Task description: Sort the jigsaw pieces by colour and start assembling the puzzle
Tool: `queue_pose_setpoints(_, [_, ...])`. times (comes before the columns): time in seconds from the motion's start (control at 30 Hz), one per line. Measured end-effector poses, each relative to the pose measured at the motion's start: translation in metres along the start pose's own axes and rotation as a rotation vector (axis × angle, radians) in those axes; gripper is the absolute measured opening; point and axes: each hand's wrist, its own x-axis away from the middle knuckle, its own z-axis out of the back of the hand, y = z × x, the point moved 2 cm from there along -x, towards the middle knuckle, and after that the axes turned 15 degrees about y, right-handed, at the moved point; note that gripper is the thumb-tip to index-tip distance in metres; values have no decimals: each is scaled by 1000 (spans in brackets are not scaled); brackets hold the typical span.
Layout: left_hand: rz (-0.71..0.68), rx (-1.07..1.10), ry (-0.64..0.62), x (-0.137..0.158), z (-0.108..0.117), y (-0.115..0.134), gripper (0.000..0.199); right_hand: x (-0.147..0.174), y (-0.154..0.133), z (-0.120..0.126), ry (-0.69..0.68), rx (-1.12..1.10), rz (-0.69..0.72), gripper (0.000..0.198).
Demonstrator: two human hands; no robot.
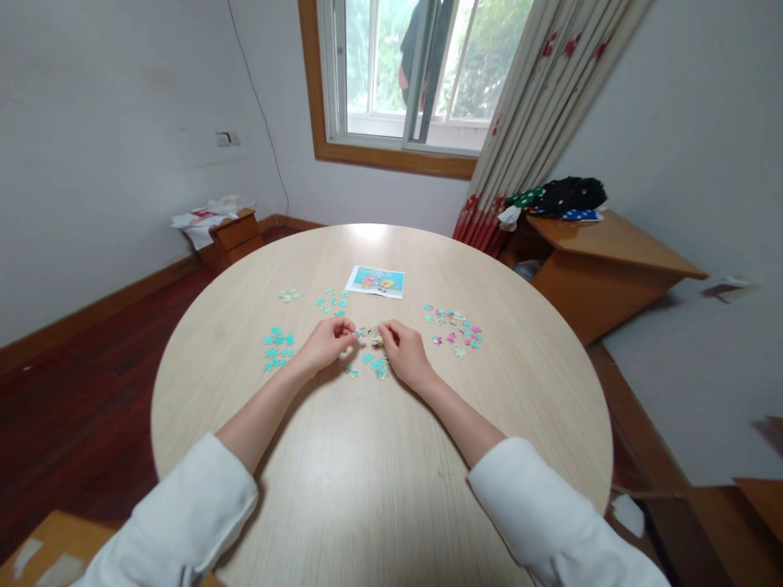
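Observation:
Both my hands are over the middle of a round wooden table (360, 489). My left hand (330, 341) pinches a small jigsaw puzzle piece (360, 333) between thumb and fingertips. Close by on the right, my right hand (404, 350) is closed with its fingertips at a yellowish puzzle piece (378, 342). A narrow gap lies between the hands. Just below them are turquoise puzzle pieces (375, 364), some with yellow on them. Beyond the hands lies a picture card (376, 282) with pink and yellow figures on blue.
Turquoise pieces (279, 349) lie left of my hands, pale pieces (289, 295) farther back, and pink and mixed pieces (456, 322) to the right. A wooden cabinet (605, 261) with cloths stands beyond the table at right, by a curtain (538, 122) and window (391, 73).

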Motion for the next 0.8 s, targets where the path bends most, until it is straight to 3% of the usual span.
queue_pose_setpoints(0.13, [114,131,-35,6,0,5,8,-1,10,-2,-14,-284,-267,30])
queue_pose_setpoints(0.3, [243,249,-159,11,-1,7,10,0,11,-6,-34,-473,-405,38])
queue_pose_setpoints(0.43, [359,368,-257,13,-2,7,12,0,8,-4,-50,-584,-467,40])
queue_pose_setpoints(0.57, [432,388,-275,14,0,5,12,-1,5,-1,-67,-666,-496,37])
queue_pose_setpoints(0.8, [405,330,-322,14,1,1,17,-2,3,2,-82,-711,-572,32])
